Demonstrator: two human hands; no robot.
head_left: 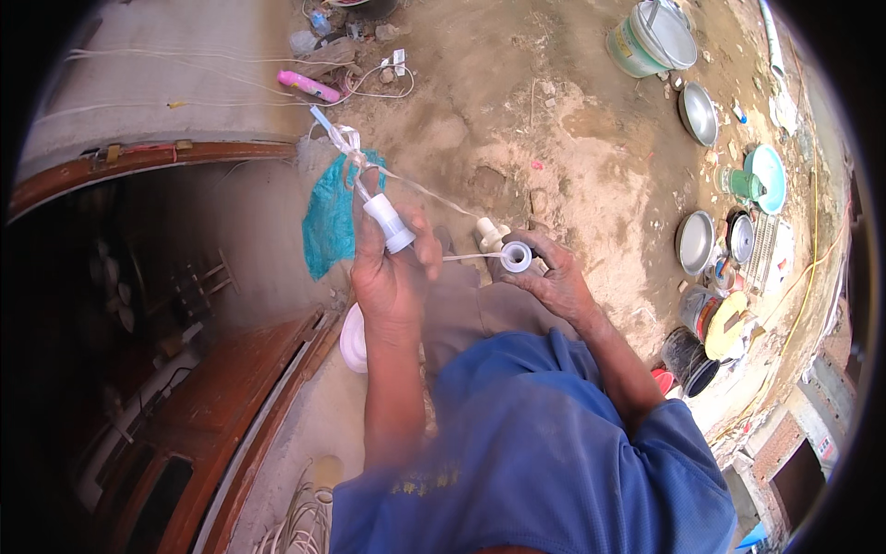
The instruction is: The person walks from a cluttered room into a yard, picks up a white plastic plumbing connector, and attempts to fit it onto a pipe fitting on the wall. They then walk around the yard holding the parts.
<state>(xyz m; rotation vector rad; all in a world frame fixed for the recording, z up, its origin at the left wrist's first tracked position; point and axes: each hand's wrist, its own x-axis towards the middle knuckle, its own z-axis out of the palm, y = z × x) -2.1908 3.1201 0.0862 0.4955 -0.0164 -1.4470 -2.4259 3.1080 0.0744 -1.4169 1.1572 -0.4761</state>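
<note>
left hand [392, 277]: fist closed round white fitting [389, 222]
right hand [546, 274]: pinches tape roll [516, 256]
tape [466, 257]: strung between both grips

Dirt yard [554, 120] with scattered cooking pots [694, 242]

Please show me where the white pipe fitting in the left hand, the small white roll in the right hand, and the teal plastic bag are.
white pipe fitting [389, 223], head view, on its ribbed body.
small white roll [516, 256], head view, on its rim.
teal plastic bag [330, 222], head view, on its middle.
</note>
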